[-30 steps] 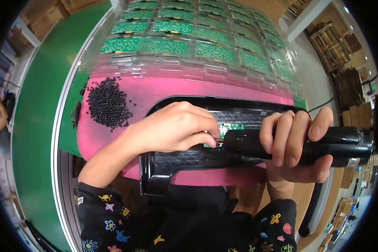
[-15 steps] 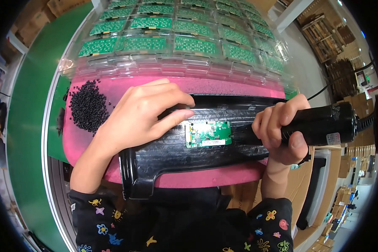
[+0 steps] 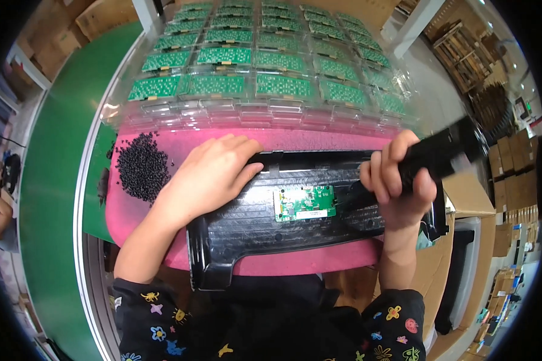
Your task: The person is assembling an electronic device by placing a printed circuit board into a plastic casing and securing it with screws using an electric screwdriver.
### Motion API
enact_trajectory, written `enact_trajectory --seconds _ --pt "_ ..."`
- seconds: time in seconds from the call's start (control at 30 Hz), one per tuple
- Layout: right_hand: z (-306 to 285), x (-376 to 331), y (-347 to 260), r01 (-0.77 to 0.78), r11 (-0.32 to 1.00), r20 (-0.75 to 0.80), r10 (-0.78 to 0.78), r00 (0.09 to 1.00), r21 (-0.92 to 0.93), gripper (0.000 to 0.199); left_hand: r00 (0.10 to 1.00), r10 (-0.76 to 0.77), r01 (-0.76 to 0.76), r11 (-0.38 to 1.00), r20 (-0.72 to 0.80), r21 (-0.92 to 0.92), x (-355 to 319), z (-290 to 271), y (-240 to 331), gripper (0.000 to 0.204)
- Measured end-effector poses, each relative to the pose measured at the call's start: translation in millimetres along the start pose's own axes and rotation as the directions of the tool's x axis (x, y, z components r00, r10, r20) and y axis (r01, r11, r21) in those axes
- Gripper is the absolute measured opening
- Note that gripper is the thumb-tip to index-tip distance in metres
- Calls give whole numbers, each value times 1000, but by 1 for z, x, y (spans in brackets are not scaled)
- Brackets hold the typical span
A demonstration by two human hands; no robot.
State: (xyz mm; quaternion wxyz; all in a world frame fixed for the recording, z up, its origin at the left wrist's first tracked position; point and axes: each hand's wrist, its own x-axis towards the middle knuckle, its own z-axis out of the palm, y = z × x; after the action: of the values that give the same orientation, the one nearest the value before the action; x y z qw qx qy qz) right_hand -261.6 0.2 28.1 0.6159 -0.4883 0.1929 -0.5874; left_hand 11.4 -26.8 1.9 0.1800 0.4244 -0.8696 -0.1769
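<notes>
A long black plastic housing (image 3: 253,237) lies across the pink mat with its hollow side up. Inside it sits a small green circuit board (image 3: 304,207) with a white label strip. My left hand (image 3: 214,171) grips the housing's far rim, fingers over the edge and thumb inside. In my right hand (image 3: 400,186) is a black electric screwdriver (image 3: 442,153), its rear end raised and blurred by motion. The narrow front points at the board's right edge; whether the tip touches a screw there cannot be made out. Left of the housing is a pile of small black screws (image 3: 141,168).
Clear plastic trays (image 3: 265,111) holding many green boards stand beyond the pink mat (image 3: 283,263). A green work surface (image 3: 60,198) runs along the left. Cardboard boxes (image 3: 464,195) stand at the right. Another person's arm (image 3: 1,210) shows at the far left.
The screwdriver's rear end has swung up and away, tilting the tool more steeply. My left hand keeps its hold on the rim. The whole view has shifted slightly.
</notes>
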Motion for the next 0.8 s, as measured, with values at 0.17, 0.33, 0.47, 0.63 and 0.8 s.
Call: enact_trajectory --seconds 0.17,0.33,0.47,0.63,0.8 --pt "-13 17 -11 5 976 -547 117 829 216 23 999 -25 24 999 31 25 -6 -2 5 21" --pt "-32 4 -14 88 952 -478 66 876 293 14 991 -68 58 995 119 82 -3 -3 9 32" --pt "-8 -22 -46 53 998 -496 -38 867 16 54 998 55 -49 984 -29 169 1 -1 20 30" --pt "-43 -62 -112 227 866 -443 -434 784 -446 42 953 89 -35 982 -290 188 -21 -26 51 14" --pt "-188 -161 -214 -183 433 -470 -799 374 -883 41 673 230 44 936 -703 349 -89 -48 34 12"
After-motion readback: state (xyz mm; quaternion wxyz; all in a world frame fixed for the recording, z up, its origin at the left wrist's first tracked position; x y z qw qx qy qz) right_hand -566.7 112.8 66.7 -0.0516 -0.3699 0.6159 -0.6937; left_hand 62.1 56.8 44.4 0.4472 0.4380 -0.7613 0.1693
